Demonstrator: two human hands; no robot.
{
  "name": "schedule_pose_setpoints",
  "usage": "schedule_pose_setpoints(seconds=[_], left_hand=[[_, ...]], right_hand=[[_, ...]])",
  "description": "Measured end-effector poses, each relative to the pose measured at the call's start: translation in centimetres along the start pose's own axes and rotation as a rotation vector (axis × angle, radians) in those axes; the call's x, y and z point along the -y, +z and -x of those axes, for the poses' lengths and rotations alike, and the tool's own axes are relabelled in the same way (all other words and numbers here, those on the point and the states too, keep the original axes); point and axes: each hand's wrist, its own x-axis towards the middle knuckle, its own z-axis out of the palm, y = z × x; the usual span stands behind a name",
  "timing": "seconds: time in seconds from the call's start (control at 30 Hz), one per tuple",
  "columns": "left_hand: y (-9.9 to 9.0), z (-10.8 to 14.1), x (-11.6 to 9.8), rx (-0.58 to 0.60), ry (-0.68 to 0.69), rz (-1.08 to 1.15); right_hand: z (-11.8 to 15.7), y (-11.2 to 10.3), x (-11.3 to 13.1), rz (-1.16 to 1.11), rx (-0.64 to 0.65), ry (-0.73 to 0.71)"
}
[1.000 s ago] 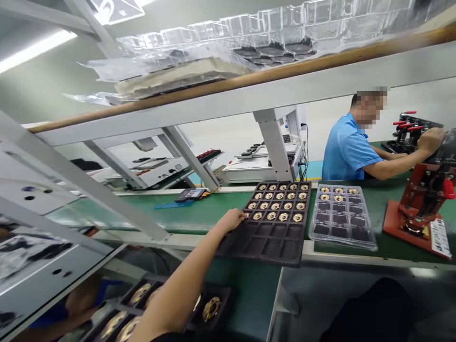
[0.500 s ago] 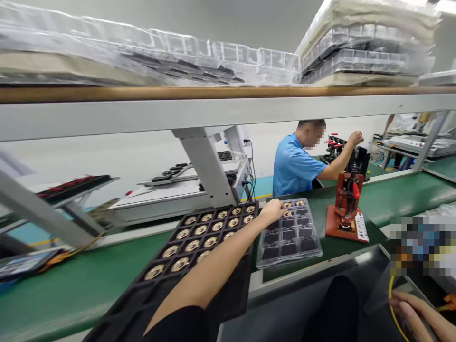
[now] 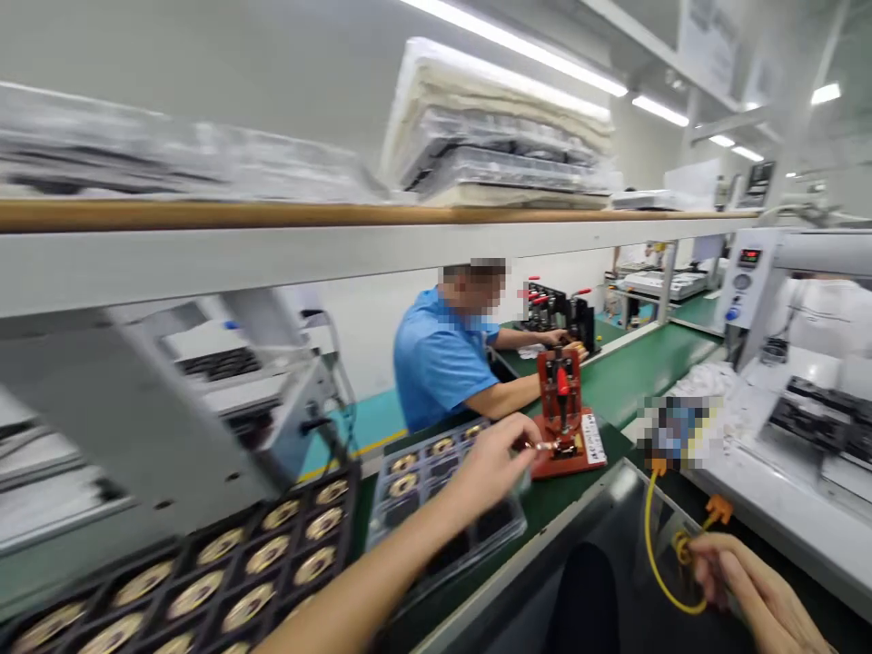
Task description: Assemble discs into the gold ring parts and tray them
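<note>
My left hand (image 3: 500,454) pinches a small shiny piece (image 3: 543,446) at the base of a red clamp fixture (image 3: 559,400) with a red lever. Under my left forearm lies a clear plastic tray (image 3: 477,554), with several gold ring-shaped parts (image 3: 403,484) in its far pockets. At the lower left, a black compartment tray (image 3: 228,572) holds many gold rings. My right hand (image 3: 732,572), at the lower right, has its fingers closed at a yellow cable (image 3: 652,545) that has an orange connector (image 3: 718,510).
Across the bench a person in a blue shirt (image 3: 436,363) works at black clamps (image 3: 555,313). A shelf beam (image 3: 341,254) with stacked clear trays (image 3: 504,163) crosses above. A white machine (image 3: 746,282) stands on the right. A green work surface (image 3: 630,377) runs behind the fixture.
The view has swung to the right. My left hand has moved from the clear tray to the red fixture with a small piece. The other person's raised hand has come down to the black clamps.
</note>
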Motion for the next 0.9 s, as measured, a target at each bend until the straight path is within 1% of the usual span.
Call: schedule_pose_setpoints(seconds=[0.07, 0.1, 0.13, 0.17, 0.23, 0.33, 0.4, 0.47, 0.57, 0.63, 0.7, 0.77, 0.83, 0.9], left_hand=[[2.3, -0.6, -4.8, -0.01, 0.382, 0.136], [3.4, -0.9, -6.9, -0.015, 0.555, 0.172], [4.4, -1.3, -8.8, -0.021, 0.693, 0.179], [5.3, -1.6, -10.3, -0.032, 0.803, 0.171], [6.9, -2.5, -12.6, -0.071, 0.939, 0.155], [8.8, -4.0, -15.0, -0.116, 1.048, 0.182], [10.0, -4.8, -16.3, -0.111, 1.112, 0.206], [11.3, -5.5, -17.8, -0.073, 1.165, 0.231], [13.5, -6.6, -20.4, 0.02, 1.225, 0.292], [15.2, -7.9, -22.2, 0.095, 1.221, 0.357], [16.9, -9.8, -24.2, 0.171, 1.147, 0.419], [18.7, -12.6, -26.8, 0.255, 1.037, 0.44], [20.7, -15.7, -30.1, 0.356, 0.937, 0.382], [23.1, -18.7, -33.8, 0.448, 0.856, 0.257]], right_hand=[[-1.2, 0.4, 3.3, -0.04, 0.008, -0.058], [-1.8, 0.5, 4.7, -0.085, 0.012, -0.11], [-2.3, 0.4, 5.9, -0.108, 0.026, -0.155], [-2.7, 0.2, 6.8, -0.113, 0.026, -0.188], [-2.9, -0.8, 7.9, -0.086, 0.002, -0.224], [-2.1, -3.0, 8.5, -0.031, -0.08, -0.223], [-1.2, -4.5, 8.5, 0.0, -0.141, -0.205], [-0.4, -5.9, 8.3, 0.034, -0.199, -0.182], [0.7, -8.3, 7.9, 0.057, -0.275, -0.117], [1.7, -10.4, 7.4, 0.067, -0.351, -0.059], [3.0, -13.0, 6.7, 0.106, -0.472, -0.022], [4.4, -15.8, 5.9, 0.181, -0.631, -0.007], [5.8, -18.5, 5.3, 0.259, -0.768, 0.001], [7.0, -20.5, 4.8, 0.31, -0.847, 0.0]])
